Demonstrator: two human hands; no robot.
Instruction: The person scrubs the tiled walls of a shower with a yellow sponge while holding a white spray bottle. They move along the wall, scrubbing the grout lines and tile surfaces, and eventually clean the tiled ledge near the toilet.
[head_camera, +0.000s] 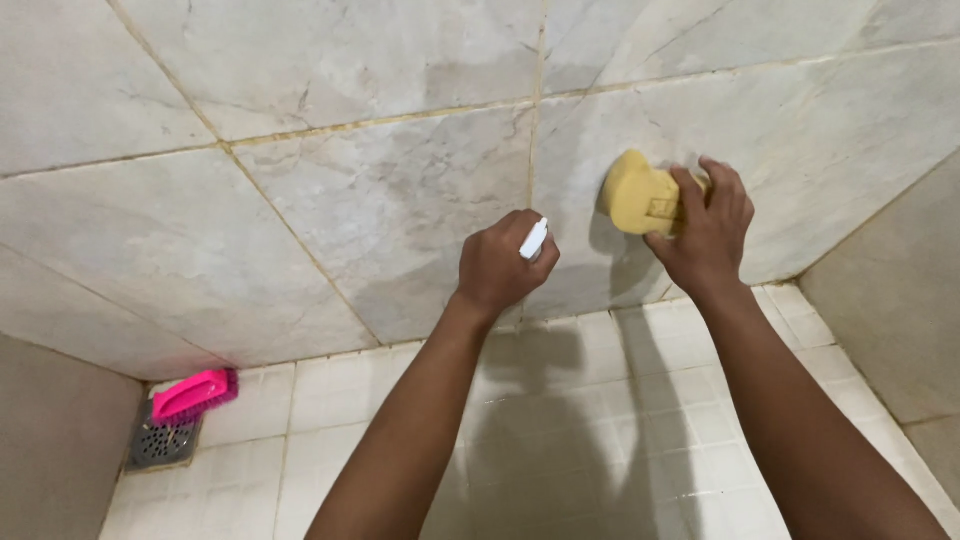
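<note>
**Sponge pressed to wall tile, spray nozzle aimed at the same wall**

The right hand (705, 235) is closed around a yellow sponge (638, 197) and holds it flat against the marble wall tiles (380, 190). The fingers curl over the sponge's right end; the sponge projects from the grip toward 9 o'clock, its long axis running roughly 9 to 3 across the frame, with the broad face against the wall.

The left hand (497, 265) is clenched into a fist around a white spray bottle (534, 239). Only the nozzle tip shows, between thumb and forefinger; it points toward 1 o'clock, at the wall and in the direction of the sponge. The body of the bottle is hidden inside the fist, so its long axis cannot be told. The two hands are near each other but apart.

The tile between and below the hands is darker than the rest and looks wet. The grout lines (400, 118) are yellowed.

At 8 o'clock in the frame, on the white tiled floor (600, 420), a pink scrubbing brush (193, 393) lies with one end over a grey floor drain (160, 443), its long axis running from 8 to 2 o'clock, well apart from both hands.
</note>
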